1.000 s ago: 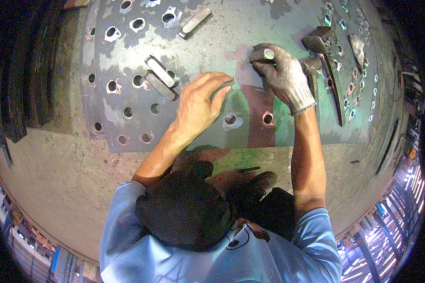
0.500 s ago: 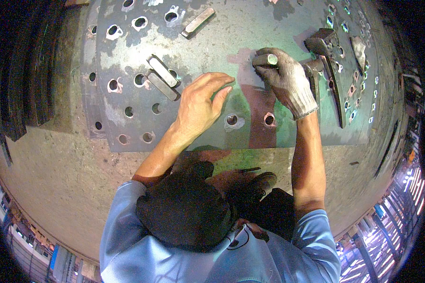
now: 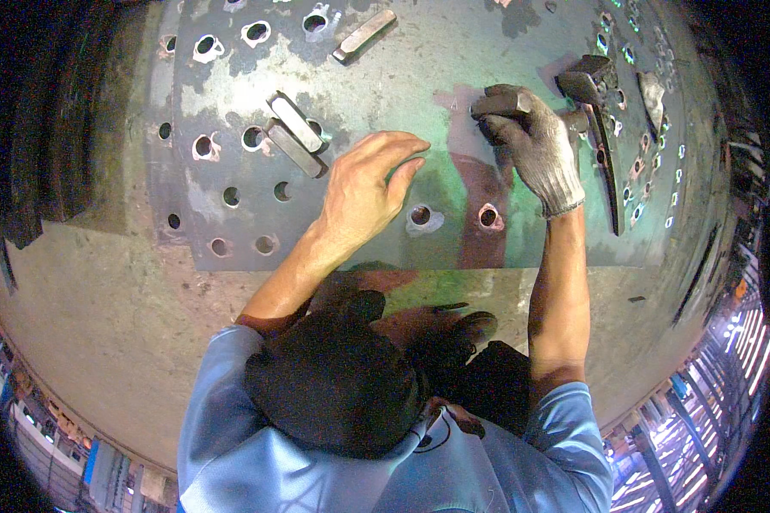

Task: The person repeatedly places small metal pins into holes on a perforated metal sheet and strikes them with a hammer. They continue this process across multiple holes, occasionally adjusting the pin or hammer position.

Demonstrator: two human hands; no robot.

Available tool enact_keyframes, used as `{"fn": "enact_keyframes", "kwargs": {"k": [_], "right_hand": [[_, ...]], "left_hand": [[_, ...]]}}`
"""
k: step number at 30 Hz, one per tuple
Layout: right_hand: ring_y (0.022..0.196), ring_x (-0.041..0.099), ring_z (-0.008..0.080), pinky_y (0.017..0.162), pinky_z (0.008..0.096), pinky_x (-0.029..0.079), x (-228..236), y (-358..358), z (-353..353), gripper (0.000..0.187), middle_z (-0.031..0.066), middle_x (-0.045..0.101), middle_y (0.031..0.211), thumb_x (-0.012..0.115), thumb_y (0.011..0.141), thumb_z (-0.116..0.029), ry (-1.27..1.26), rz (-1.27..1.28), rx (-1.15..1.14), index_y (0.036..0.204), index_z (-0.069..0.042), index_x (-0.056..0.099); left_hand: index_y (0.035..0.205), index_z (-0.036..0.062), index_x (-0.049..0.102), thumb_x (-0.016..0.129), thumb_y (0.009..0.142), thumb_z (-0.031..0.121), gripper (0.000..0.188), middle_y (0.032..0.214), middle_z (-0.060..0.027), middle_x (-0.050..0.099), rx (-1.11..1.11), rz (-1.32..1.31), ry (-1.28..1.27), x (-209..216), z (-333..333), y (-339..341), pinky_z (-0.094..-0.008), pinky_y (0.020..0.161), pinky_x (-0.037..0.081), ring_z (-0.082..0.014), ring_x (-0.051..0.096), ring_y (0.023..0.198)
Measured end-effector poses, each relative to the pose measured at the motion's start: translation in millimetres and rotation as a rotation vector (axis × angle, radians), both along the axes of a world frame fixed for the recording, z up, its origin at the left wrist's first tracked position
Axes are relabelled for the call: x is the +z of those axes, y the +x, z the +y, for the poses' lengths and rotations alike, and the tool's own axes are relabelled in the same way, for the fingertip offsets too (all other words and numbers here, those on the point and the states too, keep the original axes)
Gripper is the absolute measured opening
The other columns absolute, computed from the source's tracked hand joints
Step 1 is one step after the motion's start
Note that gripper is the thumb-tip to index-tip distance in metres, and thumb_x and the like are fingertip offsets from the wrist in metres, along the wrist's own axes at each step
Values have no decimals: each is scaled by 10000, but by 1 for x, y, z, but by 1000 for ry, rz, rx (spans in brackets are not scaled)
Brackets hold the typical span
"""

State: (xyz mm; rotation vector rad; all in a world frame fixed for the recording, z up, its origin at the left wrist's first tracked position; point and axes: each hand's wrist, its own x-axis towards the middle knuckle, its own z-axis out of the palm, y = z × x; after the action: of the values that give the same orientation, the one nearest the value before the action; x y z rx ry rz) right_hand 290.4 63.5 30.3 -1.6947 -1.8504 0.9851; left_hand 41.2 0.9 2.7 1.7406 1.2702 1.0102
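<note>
My left hand (image 3: 366, 179) is bare and hovers over the drilled steel plate (image 3: 385, 94). Its fingers curve forward, the thumb stands apart from them, and nothing is held. My right hand (image 3: 535, 145) wears a soiled knit glove with dark fingers. Those fingers are curled closed; whatever lies inside them is hidden by the glove. Beside it, to the right, a hammer (image 3: 582, 85) lies on the plate with its long dark handle pointing toward me. A cylindrical metal piece (image 3: 576, 121) sits between the glove and this hammer, partly covered by the hand.
Two short metal bars (image 3: 295, 121) lie side by side left of my bare hand, and another bar (image 3: 364, 37) rests farther back. Round holes dot the plate. A crumpled pale cloth (image 3: 652, 98) lies at far right. Dark stacked metal (image 3: 60, 128) stands at the left edge.
My right hand has shifted slightly right and turned; the pale round end of a rod-like thing seen in its fingers before no longer shows. My left hand has barely moved.
</note>
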Motion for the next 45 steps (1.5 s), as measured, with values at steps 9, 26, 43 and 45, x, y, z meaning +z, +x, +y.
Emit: {"fn": "enact_keyframes", "kwargs": {"k": [9, 26, 43, 45], "right_hand": [[1013, 689, 189, 906, 310, 541, 12, -15, 6, 203, 76, 722, 1150, 670, 896, -57, -62, -167, 4, 1087, -41, 737], [979, 712, 203, 895, 327, 546, 14, -23, 3, 264, 96, 752, 1082, 702, 889, -97, -13, -224, 2, 1151, -60, 716], [1054, 707, 258, 926, 347, 541, 8, -22, 1, 243, 113, 729, 1156, 700, 880, -129, 9, -242, 10, 1115, -70, 726], [1050, 710, 259, 923, 349, 544, 8, -23, 0, 250, 117, 732, 1147, 701, 880, -129, 26, -258, 22, 1121, -68, 724]], "left_hand": [[1060, 37, 734, 713, 871, 66, 192, 1081, -109, 718, -10, 0, 1, -1, 1, -2, -383, 874, 558, -297, 697, 997], [1065, 43, 733, 720, 866, 69, 201, 1084, -110, 719, -15, -10, -10, -2, 0, -1, -387, 871, 557, -301, 696, 1004], [1068, 31, 742, 700, 879, 37, 193, 1087, -124, 734, -21, 11, -3, 0, 1, -1, -366, 878, 566, -296, 716, 1009], [1066, 31, 743, 702, 880, 40, 190, 1087, -122, 735, -20, 12, -6, 0, 1, -1, -365, 878, 566, -294, 716, 1011]]}}
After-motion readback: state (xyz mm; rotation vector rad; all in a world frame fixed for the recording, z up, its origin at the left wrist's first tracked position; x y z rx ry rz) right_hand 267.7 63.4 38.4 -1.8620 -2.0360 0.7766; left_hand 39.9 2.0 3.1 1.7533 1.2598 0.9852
